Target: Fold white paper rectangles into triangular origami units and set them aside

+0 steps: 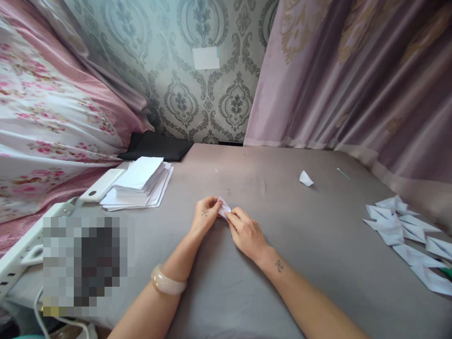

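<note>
Between both hands is a small piece of folded white paper [223, 207], tilted over the grey surface. My left hand [205, 214] pinches its upper left part between thumb and fingers. At the lower right edge of the same paper, my right hand [245, 230] is closed, with its fingertips on the fold. The fingers hide part of the paper, so its full shape cannot be made out. A pale bangle [168, 281] circles my left forearm.
A stack of white paper sheets [141, 181] lies at the left, beside a white flat object [102, 185] and a folded black cloth [158, 146]. Several folded paper pieces [388, 226] lie at the right. One crumpled-looking paper piece [305, 179] sits farther back. Curtains [303, 94] border the surface.
</note>
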A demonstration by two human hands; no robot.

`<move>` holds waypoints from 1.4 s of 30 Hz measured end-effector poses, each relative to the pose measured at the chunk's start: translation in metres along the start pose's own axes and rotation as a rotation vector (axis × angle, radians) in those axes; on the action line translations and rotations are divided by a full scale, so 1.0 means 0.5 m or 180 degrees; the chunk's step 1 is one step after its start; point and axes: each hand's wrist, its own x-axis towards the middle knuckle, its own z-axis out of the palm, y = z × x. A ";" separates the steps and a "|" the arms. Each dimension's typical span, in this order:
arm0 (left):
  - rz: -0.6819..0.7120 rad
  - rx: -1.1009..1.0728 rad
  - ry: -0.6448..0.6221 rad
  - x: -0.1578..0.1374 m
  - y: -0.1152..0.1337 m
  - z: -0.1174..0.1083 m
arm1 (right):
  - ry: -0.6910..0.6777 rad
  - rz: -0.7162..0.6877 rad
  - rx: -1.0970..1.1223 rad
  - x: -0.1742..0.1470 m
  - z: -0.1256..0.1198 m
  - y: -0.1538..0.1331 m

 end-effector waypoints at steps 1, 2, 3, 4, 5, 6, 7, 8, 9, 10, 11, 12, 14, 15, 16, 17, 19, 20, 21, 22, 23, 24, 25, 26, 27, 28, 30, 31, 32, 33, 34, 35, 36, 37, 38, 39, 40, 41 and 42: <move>0.0001 0.0014 -0.0012 0.001 -0.002 0.000 | -0.0003 0.0044 -0.0027 0.000 0.000 0.000; 0.0017 0.0045 -0.0011 0.002 -0.003 0.000 | -0.0024 0.0078 -0.0066 0.001 0.001 0.000; 0.0047 0.0092 -0.0005 0.002 -0.004 0.001 | -0.0055 0.0096 -0.0108 0.001 0.001 -0.001; 0.0076 0.0148 -0.0007 0.002 -0.005 0.001 | -0.0085 0.0101 -0.0148 0.002 0.001 -0.001; 0.0090 0.0200 -0.0017 0.001 -0.004 0.002 | -0.0107 0.0104 -0.0183 0.002 0.001 -0.002; 0.0076 0.0236 -0.0031 0.000 -0.003 0.003 | -0.0117 0.0109 -0.0213 0.003 0.001 -0.002; 0.0036 0.0253 -0.0053 -0.001 -0.001 0.004 | -0.0117 0.0119 -0.0237 0.003 0.001 -0.002; -0.0018 0.0252 -0.0083 -0.003 0.001 0.005 | -0.0110 0.0131 -0.0255 0.002 0.002 -0.002; -0.0066 0.0242 -0.0120 -0.005 0.002 0.006 | -0.0097 0.0143 -0.0261 0.002 0.002 -0.002; -0.0088 0.0233 -0.0152 -0.006 0.004 0.007 | -0.0080 0.0151 -0.0257 0.002 0.003 -0.001; -0.0079 0.0234 -0.0182 -0.007 0.004 0.007 | -0.0064 0.0149 -0.0243 0.001 0.003 -0.001; -0.0044 0.0248 -0.0208 -0.008 0.004 0.007 | -0.0046 0.0140 -0.0226 0.000 0.004 -0.001; 0.0041 0.0290 -0.0226 -0.007 0.002 0.006 | -0.0011 0.0109 -0.0182 0.000 0.005 -0.001; 0.0070 0.0314 -0.0222 -0.006 0.001 0.005 | 0.0004 0.0093 -0.0150 0.000 0.005 0.000; 0.0087 0.0340 -0.0212 -0.005 0.000 0.004 | 0.0017 0.0078 -0.0108 0.000 0.006 0.000; 0.0095 0.0362 -0.0200 -0.003 -0.001 0.003 | 0.0035 0.0071 -0.0057 0.001 0.007 0.000; 0.0086 0.0384 -0.0192 -0.002 0.000 0.002 | 0.0062 0.0069 0.0055 0.002 0.008 0.002; 0.0069 0.0391 -0.0193 -0.002 0.002 0.002 | 0.0067 0.0071 0.0102 0.003 0.008 0.004; 0.0042 0.0389 -0.0213 -0.003 0.004 0.002 | 0.0061 0.0070 0.0139 0.003 0.008 0.005; 0.0007 0.0416 -0.0239 -0.004 0.006 0.003 | 0.0047 0.0071 0.0162 0.003 0.007 0.007; -0.0010 0.0462 -0.0172 -0.005 0.008 0.003 | 0.0010 0.0065 0.0183 0.003 0.004 0.008; -0.0053 0.0506 -0.0164 -0.006 0.009 0.004 | -0.0026 0.0055 0.0194 0.003 0.001 0.010; -0.0078 0.0530 -0.0142 -0.005 0.009 0.004 | -0.0052 0.0047 0.0189 0.003 -0.003 0.011; -0.0098 0.0556 -0.0167 -0.004 0.008 0.004 | -0.0074 0.0045 0.0188 0.003 -0.008 0.012; -0.0113 0.0576 -0.0164 -0.002 0.007 0.004 | -0.0085 0.0043 0.0180 0.004 -0.013 0.012; -0.0102 0.0584 -0.0166 -0.001 0.006 0.004 | -0.0084 0.0050 0.0181 0.004 -0.017 0.011; -0.0058 0.0656 -0.0190 0.000 0.007 0.004 | -0.0070 0.0067 0.0207 0.005 -0.024 0.010; -0.0051 0.0691 -0.0209 0.000 0.009 0.005 | -0.0064 0.0068 0.0233 0.006 -0.026 0.010; -0.0070 0.0709 -0.0226 -0.002 0.013 0.006 | -0.0067 0.0057 0.0262 0.008 -0.026 0.013; -0.0118 0.0695 -0.0231 -0.004 0.018 0.008 | -0.0072 0.0038 0.0290 0.011 -0.026 0.019; -0.0191 0.0653 -0.0219 -0.007 0.024 0.010 | -0.0071 0.0019 0.0310 0.014 -0.026 0.029; -0.0278 0.0592 -0.0189 -0.009 0.031 0.012 | -0.0059 0.0010 0.0318 0.018 -0.025 0.043; -0.0363 0.0534 -0.0159 -0.011 0.037 0.014 | -0.0017 0.0032 0.0301 0.023 -0.026 0.063; -0.0440 0.0501 -0.0144 -0.013 0.042 0.017 | 0.0090 0.0123 0.0263 0.028 -0.029 0.088; -0.0502 0.0492 -0.0145 -0.013 0.046 0.018 | 0.0226 0.0263 0.0194 0.033 -0.034 0.116; -0.0544 0.0503 -0.0160 -0.013 0.047 0.019 | 0.0429 0.0491 0.0061 0.038 -0.041 0.149; -0.0568 0.0527 -0.0183 -0.012 0.047 0.020 | 0.0675 0.0784 -0.0108 0.041 -0.051 0.183; -0.0571 0.0551 -0.0204 -0.010 0.045 0.020 | 0.0828 0.0978 -0.0201 0.044 -0.062 0.217; -0.0559 0.0571 -0.0211 -0.008 0.043 0.020 | 0.0939 0.1122 -0.0269 0.046 -0.075 0.251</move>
